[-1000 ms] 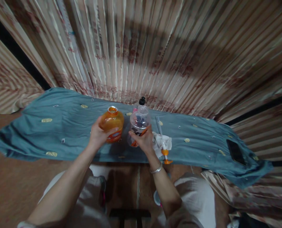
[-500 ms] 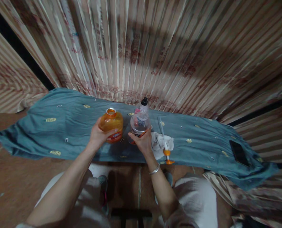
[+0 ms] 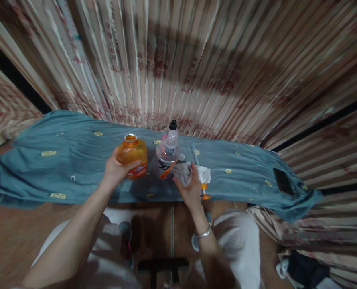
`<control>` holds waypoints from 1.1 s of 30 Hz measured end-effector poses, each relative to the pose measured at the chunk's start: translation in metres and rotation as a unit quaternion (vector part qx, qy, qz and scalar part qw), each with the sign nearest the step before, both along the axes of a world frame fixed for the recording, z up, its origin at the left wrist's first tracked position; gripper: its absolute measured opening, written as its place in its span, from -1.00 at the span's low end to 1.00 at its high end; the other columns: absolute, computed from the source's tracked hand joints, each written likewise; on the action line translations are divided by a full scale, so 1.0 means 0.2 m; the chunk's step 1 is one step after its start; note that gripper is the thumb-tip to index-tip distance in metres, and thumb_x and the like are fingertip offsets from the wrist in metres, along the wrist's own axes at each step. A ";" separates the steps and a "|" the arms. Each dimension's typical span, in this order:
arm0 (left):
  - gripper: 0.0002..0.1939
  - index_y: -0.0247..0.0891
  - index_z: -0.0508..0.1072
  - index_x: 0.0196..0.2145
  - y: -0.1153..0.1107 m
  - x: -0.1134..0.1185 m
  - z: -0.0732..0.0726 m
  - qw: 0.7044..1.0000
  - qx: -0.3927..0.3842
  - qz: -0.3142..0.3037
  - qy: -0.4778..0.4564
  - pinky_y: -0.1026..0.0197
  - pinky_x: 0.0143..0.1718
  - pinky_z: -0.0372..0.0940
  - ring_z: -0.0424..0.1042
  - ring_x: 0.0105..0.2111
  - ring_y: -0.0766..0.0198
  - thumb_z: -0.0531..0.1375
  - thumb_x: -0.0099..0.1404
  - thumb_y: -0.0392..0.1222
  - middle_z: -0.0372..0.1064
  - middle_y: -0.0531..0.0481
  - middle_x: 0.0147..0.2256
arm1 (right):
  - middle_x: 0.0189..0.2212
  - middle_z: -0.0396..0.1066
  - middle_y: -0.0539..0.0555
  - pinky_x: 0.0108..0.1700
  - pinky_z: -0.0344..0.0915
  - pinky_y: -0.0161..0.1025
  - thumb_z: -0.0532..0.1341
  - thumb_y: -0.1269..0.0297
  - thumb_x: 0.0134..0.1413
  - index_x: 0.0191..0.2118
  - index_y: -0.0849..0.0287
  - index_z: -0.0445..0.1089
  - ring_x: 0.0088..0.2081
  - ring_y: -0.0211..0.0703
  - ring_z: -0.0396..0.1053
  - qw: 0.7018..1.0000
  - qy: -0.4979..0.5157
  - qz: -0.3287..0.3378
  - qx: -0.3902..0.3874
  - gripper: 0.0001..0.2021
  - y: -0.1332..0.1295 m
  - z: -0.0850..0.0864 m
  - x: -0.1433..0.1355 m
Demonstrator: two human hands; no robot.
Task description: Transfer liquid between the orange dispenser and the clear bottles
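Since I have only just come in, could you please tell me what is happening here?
At a fabric-covered table, a person's left hand grips an orange bottle with an open mouth. The right hand, fingers apart, is beside a clear container that stands in front of a black-capped bottle. A pump with an orange head lies over a white cloth; whether the right hand touches the cloth is unclear.
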State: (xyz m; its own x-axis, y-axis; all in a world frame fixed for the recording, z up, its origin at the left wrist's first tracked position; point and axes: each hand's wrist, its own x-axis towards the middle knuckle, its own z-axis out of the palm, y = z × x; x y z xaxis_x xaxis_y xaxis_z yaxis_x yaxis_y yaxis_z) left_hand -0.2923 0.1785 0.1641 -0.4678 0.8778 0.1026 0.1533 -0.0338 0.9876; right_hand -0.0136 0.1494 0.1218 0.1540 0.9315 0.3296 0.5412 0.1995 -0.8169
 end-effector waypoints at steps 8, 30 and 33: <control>-0.19 -0.17 0.49 -0.06 0.00 0.02 0.02 0.999 -0.005 0.000 -0.047 -0.12 0.14 0.45 0.60 -0.06 -0.02 0.56 -0.35 -0.10 0.61 -0.04 -0.10 | 0.06 0.50 0.55 0.20 0.31 0.19 0.13 -0.38 0.15 0.15 0.42 0.37 0.13 0.35 0.46 0.973 -0.168 -0.140 -0.078 -0.15 -0.11 -0.13 0.43; -0.20 -0.21 0.48 -0.07 0.02 0.01 -0.04 0.998 0.027 -0.033 -0.038 -0.12 0.08 0.46 0.59 -0.10 0.00 0.56 -0.29 0.03 0.60 -0.05 -0.14 | -0.26 0.62 0.18 -0.18 0.44 -0.10 0.27 -0.32 0.06 0.05 0.25 0.55 -0.29 -0.02 0.52 0.996 -0.034 -0.047 -0.061 -0.28 -0.18 0.29 0.57; -0.22 -0.21 0.47 -0.05 0.01 0.01 -0.04 0.998 0.031 -0.041 -0.045 -0.15 0.11 0.44 0.59 -0.08 -0.02 0.55 -0.26 0.03 0.60 -0.07 -0.12 | -0.22 0.62 0.16 -0.14 0.45 -0.11 0.30 -0.23 0.12 0.06 0.20 0.56 -0.28 -0.05 0.53 0.994 -0.096 0.027 -0.036 -0.38 -0.17 0.54 0.58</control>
State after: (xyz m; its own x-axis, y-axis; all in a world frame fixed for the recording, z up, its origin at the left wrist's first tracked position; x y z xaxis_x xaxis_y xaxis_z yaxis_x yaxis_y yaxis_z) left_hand -0.2895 0.1813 0.1559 -0.4042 0.9069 0.1194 0.0587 -0.1046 0.9928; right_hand 0.1018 0.1145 0.2301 0.0430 0.9589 0.2803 0.6790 0.1778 -0.7123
